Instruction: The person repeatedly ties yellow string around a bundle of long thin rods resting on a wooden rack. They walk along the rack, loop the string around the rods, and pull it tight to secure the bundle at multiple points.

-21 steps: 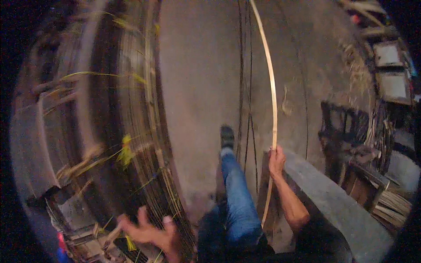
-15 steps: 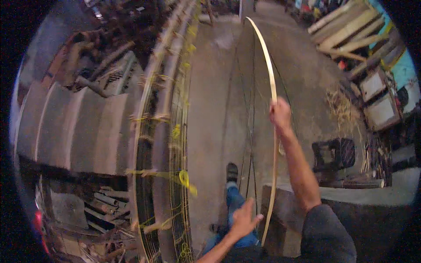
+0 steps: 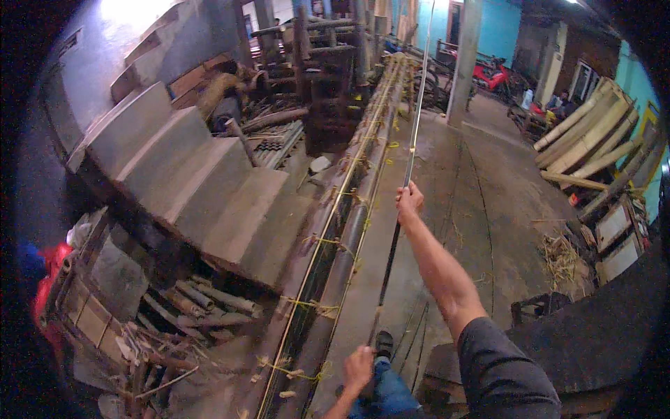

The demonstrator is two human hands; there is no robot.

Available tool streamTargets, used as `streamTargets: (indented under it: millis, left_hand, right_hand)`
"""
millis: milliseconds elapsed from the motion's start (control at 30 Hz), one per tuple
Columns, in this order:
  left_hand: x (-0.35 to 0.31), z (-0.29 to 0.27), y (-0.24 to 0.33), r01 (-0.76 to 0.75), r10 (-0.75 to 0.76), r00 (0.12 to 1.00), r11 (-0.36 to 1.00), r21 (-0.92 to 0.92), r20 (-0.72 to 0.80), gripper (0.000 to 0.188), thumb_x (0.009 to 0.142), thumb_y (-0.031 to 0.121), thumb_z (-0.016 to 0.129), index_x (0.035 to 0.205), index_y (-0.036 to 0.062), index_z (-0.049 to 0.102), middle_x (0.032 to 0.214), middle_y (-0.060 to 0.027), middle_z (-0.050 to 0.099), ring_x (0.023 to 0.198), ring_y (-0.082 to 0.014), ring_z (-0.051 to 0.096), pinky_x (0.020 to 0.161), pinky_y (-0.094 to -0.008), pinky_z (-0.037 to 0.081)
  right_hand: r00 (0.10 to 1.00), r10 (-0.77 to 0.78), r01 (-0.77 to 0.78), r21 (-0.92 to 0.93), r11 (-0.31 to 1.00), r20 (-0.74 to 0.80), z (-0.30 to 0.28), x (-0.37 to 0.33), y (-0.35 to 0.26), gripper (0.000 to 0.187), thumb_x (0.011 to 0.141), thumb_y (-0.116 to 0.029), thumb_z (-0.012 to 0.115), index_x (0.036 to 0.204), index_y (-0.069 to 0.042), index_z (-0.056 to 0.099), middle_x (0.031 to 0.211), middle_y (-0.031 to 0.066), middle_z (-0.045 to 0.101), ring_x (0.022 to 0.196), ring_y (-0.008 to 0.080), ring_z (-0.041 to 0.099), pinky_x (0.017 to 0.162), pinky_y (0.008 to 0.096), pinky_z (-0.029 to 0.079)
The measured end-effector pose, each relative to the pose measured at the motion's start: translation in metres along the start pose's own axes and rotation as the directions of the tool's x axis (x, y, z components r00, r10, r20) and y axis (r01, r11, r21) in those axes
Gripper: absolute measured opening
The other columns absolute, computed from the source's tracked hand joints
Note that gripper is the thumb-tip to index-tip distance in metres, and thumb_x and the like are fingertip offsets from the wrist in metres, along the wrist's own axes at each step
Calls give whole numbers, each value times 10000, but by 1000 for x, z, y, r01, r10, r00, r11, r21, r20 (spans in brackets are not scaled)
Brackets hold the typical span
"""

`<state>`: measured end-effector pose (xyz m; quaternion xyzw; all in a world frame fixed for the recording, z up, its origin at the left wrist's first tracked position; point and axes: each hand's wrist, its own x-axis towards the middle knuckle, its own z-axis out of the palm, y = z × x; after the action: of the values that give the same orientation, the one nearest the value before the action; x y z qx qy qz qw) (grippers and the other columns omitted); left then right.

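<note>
A long, thin strip that looks like split bamboo (image 3: 418,115) runs from the top of the view down toward my body. Its visible face is dark and glossy lower down and paler above. My right hand (image 3: 410,200) is closed round it at mid-length, with the arm stretched forward. Lower down, my left hand (image 3: 359,368) is closed at the strip's near part, close to my leg. To the left lie long round poles (image 3: 347,269) side by side, with slender strips along them and yellow ties (image 3: 322,306) across. The strip's near end is hidden.
Concrete steps (image 3: 202,185) rise at the left, with stacked poles (image 3: 209,299) beneath. Wide split bamboo (image 3: 583,136) leans at the right, near a pile of shavings (image 3: 560,258). A pillar (image 3: 465,63) and a red motorbike (image 3: 492,73) stand farther off. Dark strands (image 3: 481,188) cross the floor.
My view has tilted up and swung round. The strip has turned from its pale face to a darker one and looks straighter. My left hand has gone from open to closed on it.
</note>
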<state>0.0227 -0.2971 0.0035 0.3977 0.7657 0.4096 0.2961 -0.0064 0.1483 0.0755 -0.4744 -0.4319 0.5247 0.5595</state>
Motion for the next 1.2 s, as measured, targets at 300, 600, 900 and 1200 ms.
streamTargets:
  millis: [300,600,900,1200]
  left_hand:
    - [-68,-117,31,159,-151,974,987,35,-172,308,913,289,426,861,67,633,694,-144,604,684,-314,609,634,-389,456]
    - [-124,-206,23,122,-138,976,987,-103,-170,463,922,464,423,952,37,599,855,-117,592,808,-289,562,750,-390,434]
    - [-172,-233,-6,433,-549,805,803,-410,-224,360,905,401,516,949,45,547,898,-24,496,792,-190,508,734,-361,450]
    - [-137,-237,71,688,-714,684,700,-192,-151,318,932,334,455,761,67,490,718,-14,453,649,-128,382,597,-325,374]
  right_hand:
    - [991,-126,117,-150,982,-54,96,-110,-9,128,800,-38,487,817,-58,613,664,63,618,494,123,545,466,318,441]
    - [917,108,-46,-166,985,384,56,-179,23,270,876,-118,493,1114,-16,570,816,73,608,696,139,585,591,269,468]
    - [825,415,-129,-587,799,384,-213,-224,163,264,848,-260,568,936,-17,621,811,100,634,776,171,610,719,313,476]
    - [709,459,-682,355,639,536,164,27,-60,337,939,-383,385,841,-79,491,638,26,475,524,102,427,447,246,347]
